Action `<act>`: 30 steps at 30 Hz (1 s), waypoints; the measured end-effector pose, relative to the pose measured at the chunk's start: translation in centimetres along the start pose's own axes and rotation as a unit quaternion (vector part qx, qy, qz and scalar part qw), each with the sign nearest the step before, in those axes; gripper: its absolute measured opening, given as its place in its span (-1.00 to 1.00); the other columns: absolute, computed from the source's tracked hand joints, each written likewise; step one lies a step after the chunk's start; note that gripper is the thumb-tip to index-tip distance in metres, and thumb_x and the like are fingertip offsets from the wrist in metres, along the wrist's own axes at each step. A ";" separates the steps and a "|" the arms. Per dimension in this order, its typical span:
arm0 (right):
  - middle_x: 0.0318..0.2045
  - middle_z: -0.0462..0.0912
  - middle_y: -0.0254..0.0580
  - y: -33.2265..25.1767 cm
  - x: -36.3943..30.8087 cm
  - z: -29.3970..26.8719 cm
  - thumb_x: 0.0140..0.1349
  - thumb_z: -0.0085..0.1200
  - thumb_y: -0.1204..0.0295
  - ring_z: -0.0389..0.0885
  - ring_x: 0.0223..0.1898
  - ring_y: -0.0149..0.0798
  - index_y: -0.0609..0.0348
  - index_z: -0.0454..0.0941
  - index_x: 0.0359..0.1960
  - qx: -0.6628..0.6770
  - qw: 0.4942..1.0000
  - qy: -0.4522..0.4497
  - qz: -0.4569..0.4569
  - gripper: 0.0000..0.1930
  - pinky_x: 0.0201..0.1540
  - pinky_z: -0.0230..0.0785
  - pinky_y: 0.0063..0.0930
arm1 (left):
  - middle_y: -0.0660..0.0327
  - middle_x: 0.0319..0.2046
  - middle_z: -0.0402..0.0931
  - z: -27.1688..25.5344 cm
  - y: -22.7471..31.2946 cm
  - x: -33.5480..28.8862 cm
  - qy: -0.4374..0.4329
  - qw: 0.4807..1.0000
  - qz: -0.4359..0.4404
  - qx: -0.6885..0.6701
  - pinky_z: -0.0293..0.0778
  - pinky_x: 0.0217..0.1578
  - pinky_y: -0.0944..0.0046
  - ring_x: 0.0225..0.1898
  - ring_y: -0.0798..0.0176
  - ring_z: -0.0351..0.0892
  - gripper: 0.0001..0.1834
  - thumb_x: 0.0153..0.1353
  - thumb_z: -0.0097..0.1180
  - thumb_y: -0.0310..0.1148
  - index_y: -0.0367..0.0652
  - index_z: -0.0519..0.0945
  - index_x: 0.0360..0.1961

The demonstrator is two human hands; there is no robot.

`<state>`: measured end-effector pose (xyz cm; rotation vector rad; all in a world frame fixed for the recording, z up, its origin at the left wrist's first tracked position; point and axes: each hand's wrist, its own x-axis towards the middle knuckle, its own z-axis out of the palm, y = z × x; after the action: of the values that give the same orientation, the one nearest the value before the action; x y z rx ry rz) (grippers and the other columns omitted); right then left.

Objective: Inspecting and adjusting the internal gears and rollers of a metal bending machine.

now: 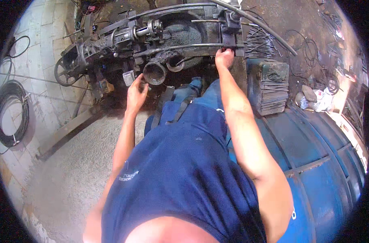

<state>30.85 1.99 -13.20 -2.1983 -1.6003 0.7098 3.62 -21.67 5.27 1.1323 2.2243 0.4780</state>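
Observation:
A greasy machine [184, 47] with two long metal rods lies ahead of me. My right hand [224, 59] is closed at the block on the machine's right end [232, 24]; what its fingers grip there is hidden. To the left, my left hand [136, 92] is raised, with its fingers apart and nothing visible in them. It is nearest to a small pale metal box [129, 77] and an open-mouthed round metal cup [155, 73]. Beside that cup sits a second, smaller one [175, 63] with a thin rod in it.
A handwheel [67, 71] is at the machine's left end. Coiled black cable [10, 113] lies on the left tiles. At right stand a container of metal rods [273, 91] and large blue drums [314, 162]. More rods [260, 42] lie beyond, under a long bar [269, 30].

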 end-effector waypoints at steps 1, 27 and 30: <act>-0.20 0.60 0.23 0.1 0.1 -0.1 0.17 0.07 0.21 0.59 -0.12 0.26 0.29 0.57 -0.27 0.001 1.000 0.002 0.000 -0.67 -0.06 0.42 0.06 | -0.03 -0.19 0.62 -0.1 0.1 0.0 -0.015 0.999 -0.021 -0.021 0.50 -0.11 0.15 -0.18 0.07 0.62 -0.47 0.19 0.19 -0.40 -0.20 0.45 0.21; -0.42 0.62 0.36 -15.3 -4.6 -8.1 0.26 -0.11 0.36 0.63 -0.31 0.33 0.43 0.40 -0.09 -0.025 0.957 -0.148 -0.248 -0.67 -0.20 0.48 0.13 | -0.07 -0.13 0.60 1.6 -2.1 0.9 0.041 0.998 -0.001 -0.046 0.50 -0.09 0.13 -0.18 0.02 0.61 -0.46 0.16 0.19 -0.40 -0.24 0.45 0.19; -0.39 0.62 0.39 -12.8 -6.8 -8.2 0.24 -0.11 0.38 0.63 -0.28 0.33 0.48 0.44 -0.11 -0.056 0.955 -0.199 -0.211 -0.66 -0.16 0.47 0.16 | 0.02 -0.27 0.64 1.6 -3.2 0.5 0.060 0.997 0.003 -0.049 0.52 -0.14 0.18 -0.23 0.11 0.64 -0.45 0.18 0.22 -0.38 -0.17 0.44 0.22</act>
<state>23.83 -0.20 1.70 -1.7548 -2.2649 0.9890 2.44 -23.00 2.06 1.0846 2.2733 0.6652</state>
